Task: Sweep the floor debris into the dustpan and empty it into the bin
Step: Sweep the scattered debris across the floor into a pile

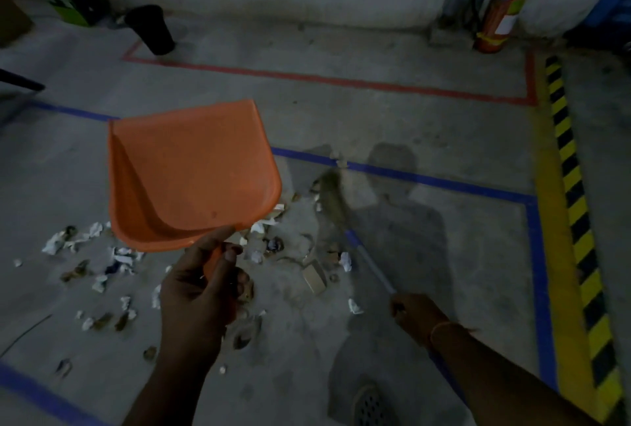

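The left hand (201, 285) curls its fingers and thumb round the handle of the orange dustpan (191, 173), which is held up off the floor (426, 125), its pan stretching away beyond the fingers. The right hand (415, 314) grips the thin handle of the broom (333, 202), whose blurred bristles touch the floor ahead of it. Debris (102, 265) of crumpled paper and brown bits lies scattered beneath and to the left of the left hand, and the black bin (150, 29) stands well apart, far beyond the dustpan by the wall.
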The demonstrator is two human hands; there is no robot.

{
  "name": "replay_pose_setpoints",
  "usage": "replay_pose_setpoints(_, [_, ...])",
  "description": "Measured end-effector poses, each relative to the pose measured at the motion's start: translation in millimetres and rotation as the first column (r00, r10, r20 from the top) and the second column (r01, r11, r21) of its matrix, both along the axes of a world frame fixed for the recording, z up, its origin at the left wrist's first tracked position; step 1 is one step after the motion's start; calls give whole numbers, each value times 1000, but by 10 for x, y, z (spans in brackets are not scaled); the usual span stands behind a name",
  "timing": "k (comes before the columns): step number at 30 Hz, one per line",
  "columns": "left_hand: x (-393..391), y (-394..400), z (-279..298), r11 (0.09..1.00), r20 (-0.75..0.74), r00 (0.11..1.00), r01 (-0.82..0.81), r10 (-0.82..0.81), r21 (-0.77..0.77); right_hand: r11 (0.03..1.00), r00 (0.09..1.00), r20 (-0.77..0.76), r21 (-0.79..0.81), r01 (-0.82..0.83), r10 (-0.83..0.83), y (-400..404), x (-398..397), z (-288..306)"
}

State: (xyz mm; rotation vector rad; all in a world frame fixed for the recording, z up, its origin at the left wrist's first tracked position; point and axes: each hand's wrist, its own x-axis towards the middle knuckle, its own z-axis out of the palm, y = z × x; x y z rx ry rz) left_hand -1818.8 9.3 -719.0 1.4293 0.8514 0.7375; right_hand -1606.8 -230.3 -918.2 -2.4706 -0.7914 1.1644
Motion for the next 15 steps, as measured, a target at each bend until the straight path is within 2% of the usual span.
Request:
replay_pose_setpoints(3, [-231, 153, 85, 999, -1, 999, -37, 37, -5, 995, 997, -29, 70, -70, 73, 378, -315, 38])
replay_pose_setpoints(6, [-508, 331, 272, 998, -7, 998, -61, 61, -12, 993, 996, -56, 107, -57, 63, 567, -641, 184])
replay_pose_setpoints(10, [-912, 568, 543, 998, 14, 998, -64, 64, -4, 984, 999, -19, 177, 29, -26, 352, -1046, 369])
replay_pose_setpoints(13, [-1212, 651, 740, 998, 31, 998, -62, 62, -5, 994, 999, 1, 99, 52, -53, 34, -1314, 567])
replay_pose_setpoints(15, [-1397, 679, 850, 998, 24, 998, -57, 56, 7, 982, 987, 9, 106, 158, -160, -232, -1493, 696])
